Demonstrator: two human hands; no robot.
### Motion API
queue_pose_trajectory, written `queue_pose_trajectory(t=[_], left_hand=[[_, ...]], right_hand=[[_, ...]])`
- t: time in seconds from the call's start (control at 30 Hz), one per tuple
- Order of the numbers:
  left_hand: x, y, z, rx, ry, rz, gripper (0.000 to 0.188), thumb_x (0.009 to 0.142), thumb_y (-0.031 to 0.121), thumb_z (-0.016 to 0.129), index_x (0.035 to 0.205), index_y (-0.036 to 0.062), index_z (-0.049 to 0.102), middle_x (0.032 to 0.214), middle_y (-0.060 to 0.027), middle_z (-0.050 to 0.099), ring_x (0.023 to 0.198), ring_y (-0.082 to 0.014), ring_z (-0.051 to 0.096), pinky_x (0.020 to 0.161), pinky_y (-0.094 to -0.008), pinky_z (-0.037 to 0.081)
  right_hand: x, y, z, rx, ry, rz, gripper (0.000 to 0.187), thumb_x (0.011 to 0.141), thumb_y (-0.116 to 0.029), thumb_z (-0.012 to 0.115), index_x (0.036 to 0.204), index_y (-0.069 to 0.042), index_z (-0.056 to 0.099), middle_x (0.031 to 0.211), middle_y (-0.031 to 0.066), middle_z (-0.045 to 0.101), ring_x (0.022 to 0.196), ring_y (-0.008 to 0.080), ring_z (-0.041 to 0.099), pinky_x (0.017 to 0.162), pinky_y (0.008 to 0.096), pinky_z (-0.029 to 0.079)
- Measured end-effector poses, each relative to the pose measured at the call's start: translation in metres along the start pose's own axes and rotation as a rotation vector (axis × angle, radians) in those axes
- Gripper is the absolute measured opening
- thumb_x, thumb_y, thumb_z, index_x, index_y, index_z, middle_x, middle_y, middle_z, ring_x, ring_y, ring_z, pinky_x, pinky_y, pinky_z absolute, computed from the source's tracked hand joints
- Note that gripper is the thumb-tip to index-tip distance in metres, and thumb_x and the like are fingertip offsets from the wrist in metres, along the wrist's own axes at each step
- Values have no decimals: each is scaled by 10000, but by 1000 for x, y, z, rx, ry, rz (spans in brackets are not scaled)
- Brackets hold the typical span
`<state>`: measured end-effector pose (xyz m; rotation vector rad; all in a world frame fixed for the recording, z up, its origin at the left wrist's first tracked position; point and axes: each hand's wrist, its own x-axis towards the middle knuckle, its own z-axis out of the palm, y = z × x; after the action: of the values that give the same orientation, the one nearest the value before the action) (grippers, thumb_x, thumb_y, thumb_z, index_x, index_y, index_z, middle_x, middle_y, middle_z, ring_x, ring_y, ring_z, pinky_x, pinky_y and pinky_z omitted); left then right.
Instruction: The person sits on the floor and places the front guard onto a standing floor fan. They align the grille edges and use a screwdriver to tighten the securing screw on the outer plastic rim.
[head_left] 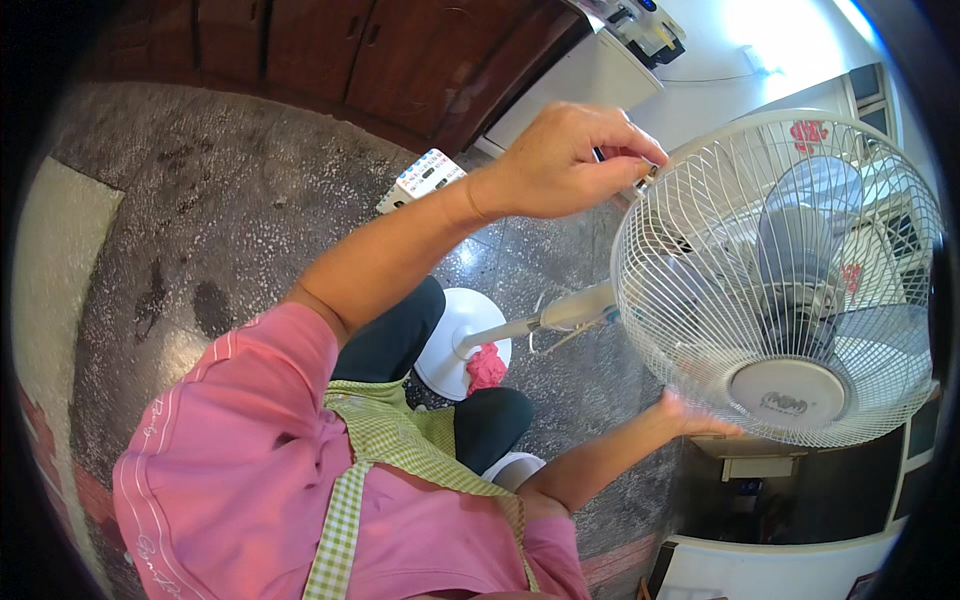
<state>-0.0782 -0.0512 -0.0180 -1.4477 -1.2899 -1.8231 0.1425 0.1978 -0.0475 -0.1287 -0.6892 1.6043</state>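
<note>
A white pedestal fan stands tilted on the right, its round wire guard [700,330] over grey blades [805,225]. At the guard's upper-left rim, my left hand [575,160] is closed in a pinch on a small metal fastener [648,180]. A dark piece shows between its fingers; its kind I cannot tell. My right hand [690,415] lies with stretched fingers against the guard's lower edge, partly behind the wires. The fan's pole [500,333] runs down to a round white base [440,345] beside my knees.
A crumpled pink cloth [487,367] lies on the base by the pole. Beyond my left forearm, a white box with coloured marks [430,172] sits on the speckled floor [230,200]. Dark wooden cabinets [310,50] line the far side. A loose cord [548,340] hangs near the pole.
</note>
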Motion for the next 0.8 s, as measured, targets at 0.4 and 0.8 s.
queue_pose_trajectory(t=[0.4,0.8], left_hand=[[12,15,-6,48,-114,-167,165,739,87,577,864,-9,624,720,-91,621,637,-116,596,546,-223,473],[4,5,0,-461,-177,-512,236,816,139,543,1000,-3,584,835,-97,610,690,-127,594,579,-234,501]], right_hand=[[-12,-1,13,-105,57,-66,959,642,-771,361,1326,-118,202,1365,146,193,1246,357,183,995,559,173],[-23,0,33,-126,208,-99,913,698,-746,286,1342,-118,130,1374,172,142,1258,364,146,996,577,140]])
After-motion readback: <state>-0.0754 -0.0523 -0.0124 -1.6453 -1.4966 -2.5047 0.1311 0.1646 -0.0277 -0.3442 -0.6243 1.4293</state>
